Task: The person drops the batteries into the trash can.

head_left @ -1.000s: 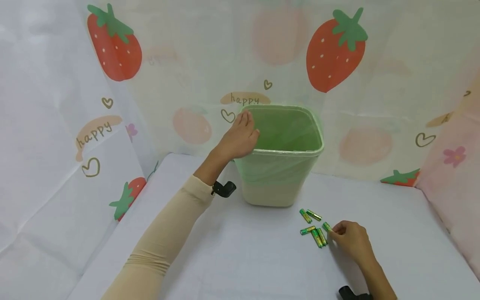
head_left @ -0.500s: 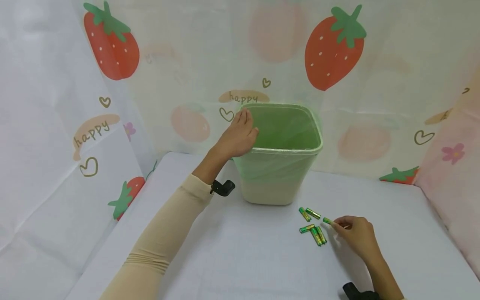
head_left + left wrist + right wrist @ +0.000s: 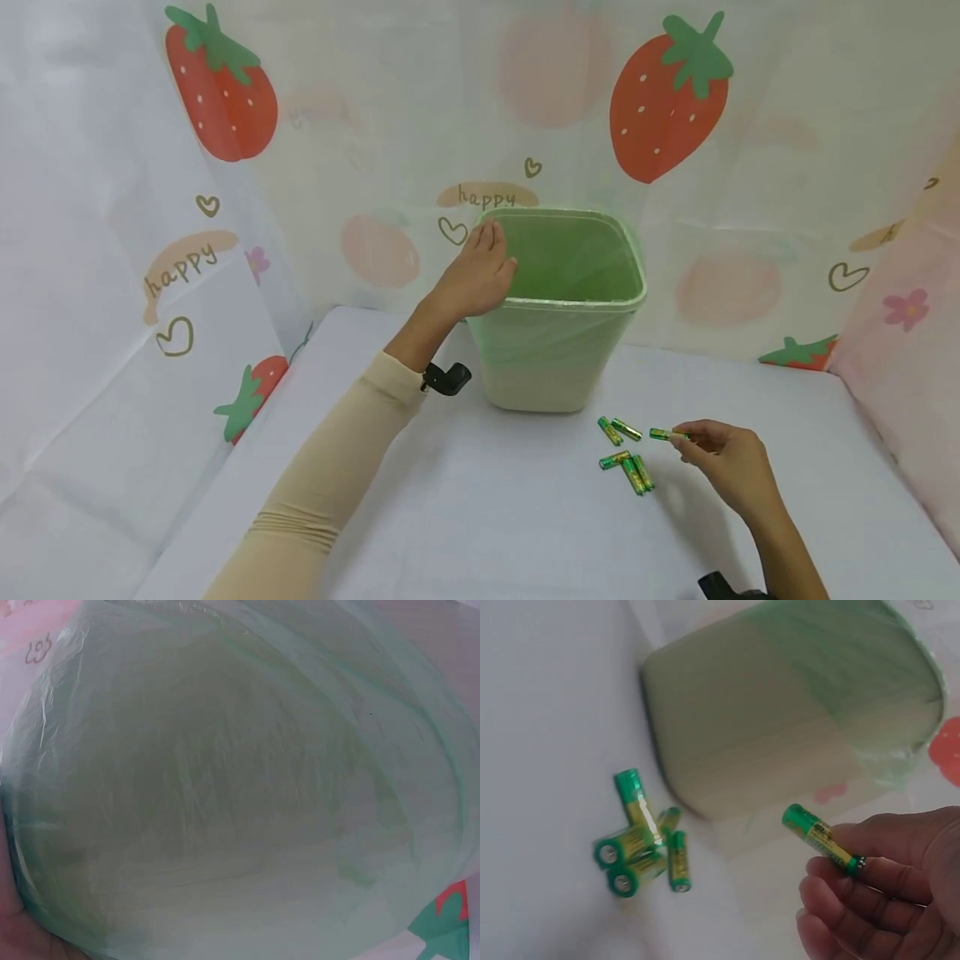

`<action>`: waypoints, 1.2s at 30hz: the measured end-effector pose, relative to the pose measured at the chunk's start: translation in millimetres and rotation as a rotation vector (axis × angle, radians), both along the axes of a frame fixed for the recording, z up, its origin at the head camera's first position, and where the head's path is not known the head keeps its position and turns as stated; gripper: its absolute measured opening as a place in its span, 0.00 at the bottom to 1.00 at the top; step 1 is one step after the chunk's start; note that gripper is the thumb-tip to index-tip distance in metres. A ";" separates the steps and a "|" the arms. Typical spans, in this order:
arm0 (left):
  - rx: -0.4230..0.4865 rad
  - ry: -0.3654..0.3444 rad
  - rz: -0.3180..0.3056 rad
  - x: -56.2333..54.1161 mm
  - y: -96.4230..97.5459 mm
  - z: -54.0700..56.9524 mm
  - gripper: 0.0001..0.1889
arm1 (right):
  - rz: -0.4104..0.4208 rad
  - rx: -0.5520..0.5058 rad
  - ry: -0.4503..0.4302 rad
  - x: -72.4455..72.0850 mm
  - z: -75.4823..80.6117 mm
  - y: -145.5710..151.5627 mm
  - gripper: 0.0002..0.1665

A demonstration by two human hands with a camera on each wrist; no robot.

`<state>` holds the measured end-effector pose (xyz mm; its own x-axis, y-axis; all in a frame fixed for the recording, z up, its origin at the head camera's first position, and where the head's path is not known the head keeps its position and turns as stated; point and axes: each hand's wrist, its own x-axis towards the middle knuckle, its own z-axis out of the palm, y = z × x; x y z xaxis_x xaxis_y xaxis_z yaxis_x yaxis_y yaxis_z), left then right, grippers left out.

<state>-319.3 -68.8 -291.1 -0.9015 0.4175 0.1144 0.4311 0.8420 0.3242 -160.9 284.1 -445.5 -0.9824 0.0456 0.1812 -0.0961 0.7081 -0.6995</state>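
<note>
A pale green trash bin (image 3: 547, 375), lined with a thin green plastic bag (image 3: 562, 329), stands upright on the table. My left hand (image 3: 477, 271) holds the left side of its rim; the fingertips are partly hidden. The left wrist view is filled by the bagged bin wall (image 3: 225, 795). Pinched between thumb and fingers of my right hand (image 3: 731, 467) is a green and yellow battery (image 3: 814, 832), lifted off the tabletop. To the left of that hand, several similar batteries (image 3: 633, 475) lie loosely grouped in front of the bin.
The table (image 3: 480, 517) has a white cover. Behind it hangs a cloth backdrop (image 3: 420, 150) printed with strawberries, and a pinkish cloth side (image 3: 915, 375) rises on the right. Black wrist cameras sit on both arms, such as the left one (image 3: 448, 379).
My right hand has picked one battery up from beside the group and drawn it to the right and slightly back, turning it nearly level. The left hand stays at the bin rim.
</note>
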 end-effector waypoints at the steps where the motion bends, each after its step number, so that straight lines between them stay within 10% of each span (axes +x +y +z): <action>1: 0.002 -0.001 0.000 0.1 -0.2 0.7 0.34 | -0.001 0.004 0.007 0.8 2.8 0.1 0.16; 36: -0.006 -0.001 -0.011 -3.3 -0.6 -1.3 0.34 | 0.126 0.057 0.372 1.4 144.0 -40.5 0.05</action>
